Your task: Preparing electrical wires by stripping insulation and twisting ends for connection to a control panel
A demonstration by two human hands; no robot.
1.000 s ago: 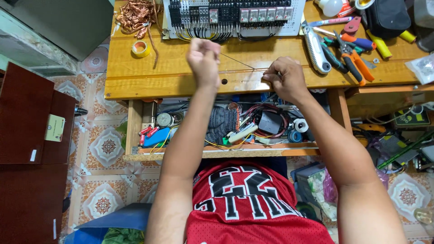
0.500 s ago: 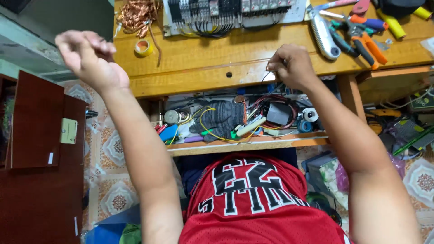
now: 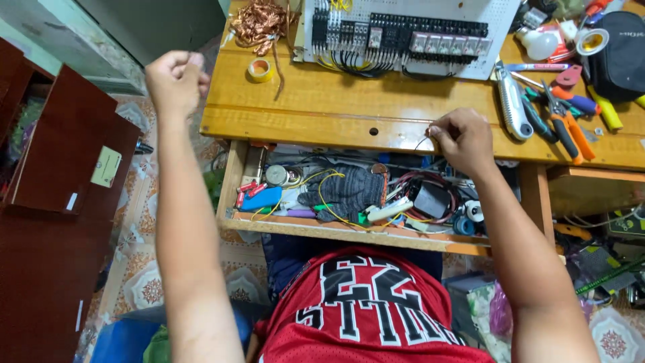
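Note:
My right hand (image 3: 463, 138) rests at the front edge of the wooden table (image 3: 302, 111), fingers pinched on the end of a thin wire (image 3: 422, 142) that curls just left of it. Out past the table's left end, my left hand (image 3: 176, 77) is raised with its fingers pinched shut, as on the same strand. Between the hands the wire is too fine to trace. Behind them on the table lies a white wiring panel (image 3: 403, 33) with black terminal blocks.
An open drawer (image 3: 349, 232) under the table holds a dark glove, cables and small parts. Copper wire scraps (image 3: 259, 23) and a yellow tape roll (image 3: 260, 69) lie at the back left. Orange-handled pliers (image 3: 568, 124), a silver knife (image 3: 512, 101) and a black bag (image 3: 618, 47) are on the right. A dark red cabinet (image 3: 60, 202) stands at left.
My left hand swung from beside the right hand far out to the left and up, drawing the wire out. My right hand stayed at the table edge.

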